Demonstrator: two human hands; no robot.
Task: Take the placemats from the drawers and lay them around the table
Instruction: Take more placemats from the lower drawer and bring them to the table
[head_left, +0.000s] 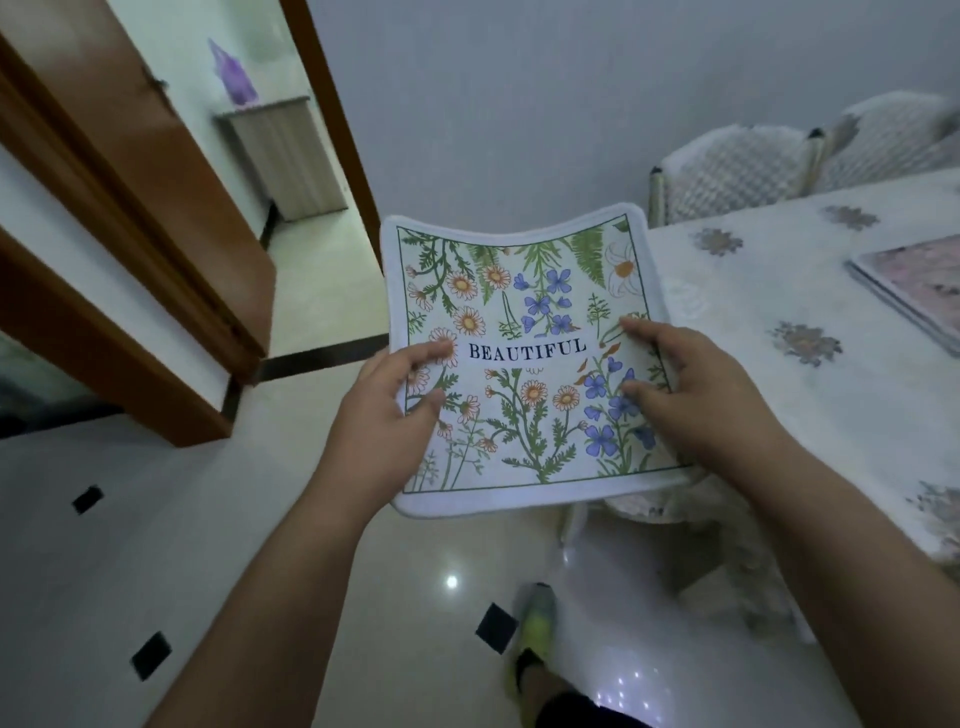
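A square white placemat (524, 322) printed with flowers and the word BEAUTIFUL hangs in the air in front of me, above the floor and just left of the table. My left hand (389, 415) grips its left edge, thumb on top. My right hand (685, 395) grips its right edge, thumb and fingers lying on the print. The table (769, 322) wears a white cloth with grey flower motifs and stretches along the right. Another mat (914, 291), pinkish with a grey border, lies flat on the table at the far right, partly cut off.
Two chairs with white quilted covers (727, 171) stand at the table's far end. An open brown wooden door (156, 208) and its frame fill the left, with a cabinet (285, 156) beyond. Glossy tiled floor (208, 519) lies below; my shoe (535, 618) shows near the bottom.
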